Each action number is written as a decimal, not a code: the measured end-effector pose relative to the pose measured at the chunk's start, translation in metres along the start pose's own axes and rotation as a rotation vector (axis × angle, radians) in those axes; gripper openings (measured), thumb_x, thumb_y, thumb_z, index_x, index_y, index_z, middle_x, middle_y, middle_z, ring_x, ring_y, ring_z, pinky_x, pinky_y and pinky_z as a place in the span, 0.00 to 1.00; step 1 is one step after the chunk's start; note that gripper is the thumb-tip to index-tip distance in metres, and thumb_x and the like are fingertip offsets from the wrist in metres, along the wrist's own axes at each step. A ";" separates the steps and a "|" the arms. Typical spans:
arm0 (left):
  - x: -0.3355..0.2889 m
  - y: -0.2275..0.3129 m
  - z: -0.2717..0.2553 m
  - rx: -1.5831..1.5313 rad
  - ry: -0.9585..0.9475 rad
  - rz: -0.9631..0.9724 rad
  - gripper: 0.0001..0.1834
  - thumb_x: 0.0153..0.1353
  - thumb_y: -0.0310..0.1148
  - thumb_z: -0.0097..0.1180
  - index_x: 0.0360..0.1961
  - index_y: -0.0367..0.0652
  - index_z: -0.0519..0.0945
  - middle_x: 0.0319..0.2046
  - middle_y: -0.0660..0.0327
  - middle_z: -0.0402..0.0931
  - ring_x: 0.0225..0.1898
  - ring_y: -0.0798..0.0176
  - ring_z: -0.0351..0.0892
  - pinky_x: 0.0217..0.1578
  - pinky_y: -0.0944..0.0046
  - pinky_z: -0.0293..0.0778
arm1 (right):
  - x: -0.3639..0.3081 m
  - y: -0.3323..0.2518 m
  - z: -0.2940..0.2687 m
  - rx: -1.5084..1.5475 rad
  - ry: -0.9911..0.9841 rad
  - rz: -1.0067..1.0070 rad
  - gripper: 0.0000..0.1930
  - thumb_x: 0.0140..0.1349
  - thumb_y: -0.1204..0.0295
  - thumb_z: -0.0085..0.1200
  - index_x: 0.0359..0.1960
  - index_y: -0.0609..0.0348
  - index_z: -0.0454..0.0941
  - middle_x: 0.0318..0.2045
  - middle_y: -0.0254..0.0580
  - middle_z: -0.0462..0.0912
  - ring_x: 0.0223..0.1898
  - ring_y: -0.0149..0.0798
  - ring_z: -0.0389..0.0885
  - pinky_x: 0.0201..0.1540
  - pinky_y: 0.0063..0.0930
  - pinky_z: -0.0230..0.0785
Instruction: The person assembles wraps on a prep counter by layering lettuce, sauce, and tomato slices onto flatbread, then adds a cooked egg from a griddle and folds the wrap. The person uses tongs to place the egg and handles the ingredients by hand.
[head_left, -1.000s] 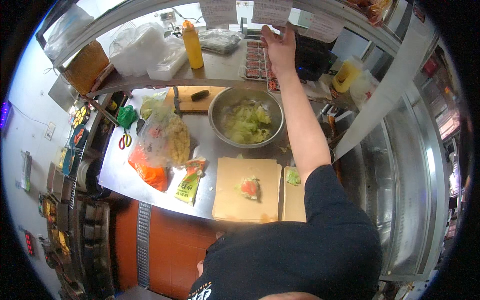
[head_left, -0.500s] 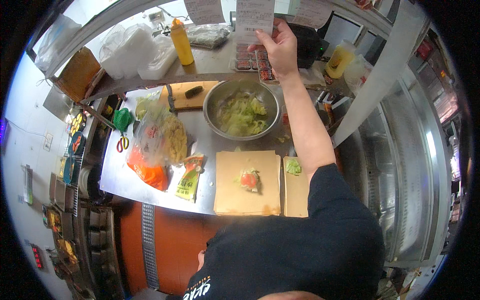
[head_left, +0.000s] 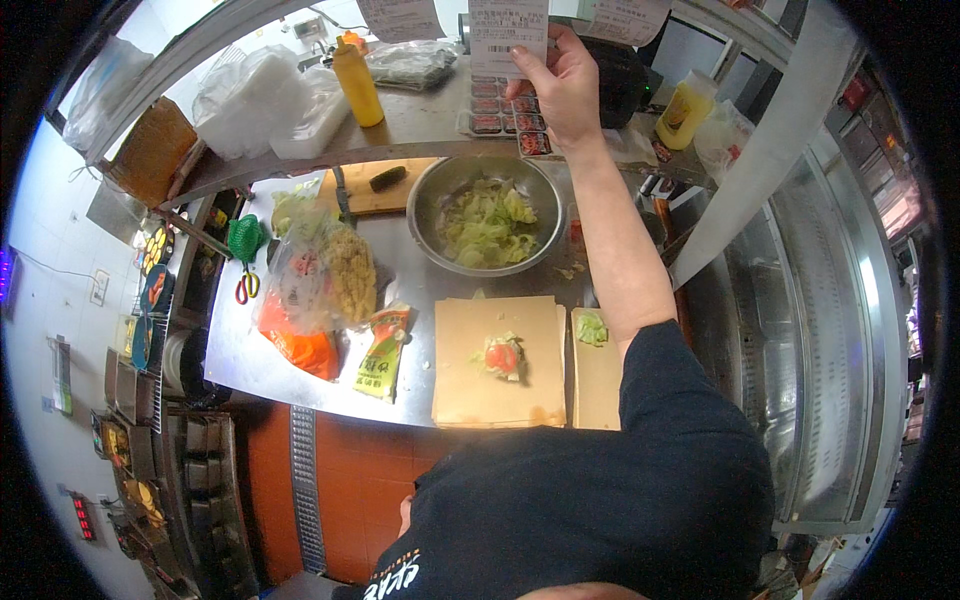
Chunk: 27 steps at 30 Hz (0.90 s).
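My right hand is raised to the shelf edge. It pinches the lower part of a white printed paper slip between thumb and fingers. Below my forearm, a steel bowl holds shredded lettuce. A stack of brown paper sheets lies nearer me, with a small heap of lettuce and a red slice on top. Beside it, a narrower brown stack bears a piece of lettuce. Only a sliver of skin, seemingly my left hand, shows beside my dark shirt; its fingers are hidden.
On the shelf stand a yellow squeeze bottle, small sealed cups and a yellow jug. The steel table carries a plastic bag, a green-and-yellow packet, scissors and a cutting board with a dark cucumber-like piece.
My right hand keeps its pinch on the slip and has barely moved. The whole view has shifted slightly, and the picture is sharper now.
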<state>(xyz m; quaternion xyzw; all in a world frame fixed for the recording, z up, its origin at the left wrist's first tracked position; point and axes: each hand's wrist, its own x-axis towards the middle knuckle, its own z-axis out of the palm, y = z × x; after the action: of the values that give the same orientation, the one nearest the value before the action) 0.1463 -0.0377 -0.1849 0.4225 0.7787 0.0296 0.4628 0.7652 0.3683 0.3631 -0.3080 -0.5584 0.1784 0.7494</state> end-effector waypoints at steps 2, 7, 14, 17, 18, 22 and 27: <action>0.000 0.001 0.001 0.002 0.005 -0.003 0.21 0.71 0.44 0.55 0.40 0.35 0.88 0.41 0.40 0.87 0.45 0.40 0.87 0.48 0.46 0.81 | 0.000 0.003 -0.003 -0.013 0.004 0.002 0.13 0.74 0.78 0.60 0.56 0.65 0.77 0.42 0.46 0.90 0.29 0.34 0.86 0.29 0.30 0.81; -0.004 0.005 0.004 0.011 0.007 -0.009 0.22 0.72 0.45 0.54 0.40 0.35 0.88 0.42 0.39 0.86 0.46 0.38 0.87 0.48 0.45 0.81 | 0.002 0.008 -0.008 -0.020 0.003 -0.015 0.12 0.74 0.77 0.61 0.55 0.65 0.78 0.43 0.46 0.90 0.30 0.34 0.86 0.29 0.29 0.81; -0.018 0.003 0.009 0.017 0.019 -0.027 0.23 0.72 0.46 0.52 0.40 0.35 0.88 0.43 0.37 0.86 0.47 0.36 0.87 0.49 0.43 0.80 | 0.005 0.007 -0.006 -0.016 0.007 -0.025 0.12 0.73 0.78 0.61 0.55 0.64 0.78 0.44 0.46 0.91 0.31 0.34 0.87 0.30 0.30 0.80; -0.032 -0.005 0.009 0.024 0.032 -0.046 0.23 0.72 0.46 0.52 0.40 0.35 0.88 0.43 0.36 0.86 0.47 0.35 0.87 0.49 0.42 0.80 | 0.003 0.020 -0.014 -0.053 -0.011 -0.050 0.13 0.74 0.77 0.61 0.56 0.64 0.78 0.43 0.44 0.91 0.32 0.33 0.87 0.30 0.30 0.80; -0.038 -0.008 0.008 0.033 0.037 -0.050 0.24 0.72 0.46 0.52 0.40 0.35 0.88 0.44 0.36 0.85 0.48 0.34 0.87 0.49 0.42 0.80 | 0.001 0.026 -0.018 -0.141 0.046 -0.053 0.13 0.73 0.76 0.62 0.56 0.63 0.78 0.43 0.43 0.89 0.32 0.34 0.86 0.32 0.31 0.81; -0.061 -0.031 0.005 0.153 0.055 -0.067 0.24 0.72 0.47 0.51 0.40 0.35 0.88 0.44 0.35 0.85 0.48 0.33 0.87 0.49 0.41 0.80 | -0.007 0.037 -0.026 -0.506 0.169 -0.159 0.13 0.71 0.72 0.66 0.53 0.60 0.80 0.42 0.37 0.84 0.39 0.36 0.84 0.42 0.36 0.83; -0.083 -0.079 0.032 0.041 0.224 -0.165 0.21 0.72 0.40 0.47 0.46 0.37 0.87 0.47 0.38 0.86 0.52 0.33 0.85 0.53 0.38 0.80 | -0.090 0.009 0.016 -0.580 0.440 0.407 0.16 0.70 0.64 0.64 0.45 0.69 0.84 0.41 0.53 0.89 0.38 0.49 0.89 0.40 0.47 0.88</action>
<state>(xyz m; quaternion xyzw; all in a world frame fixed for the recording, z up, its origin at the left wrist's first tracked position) 0.1388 -0.1564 -0.1799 0.3605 0.8580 0.0224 0.3652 0.7232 0.3244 0.2948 -0.6409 -0.3397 0.0881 0.6827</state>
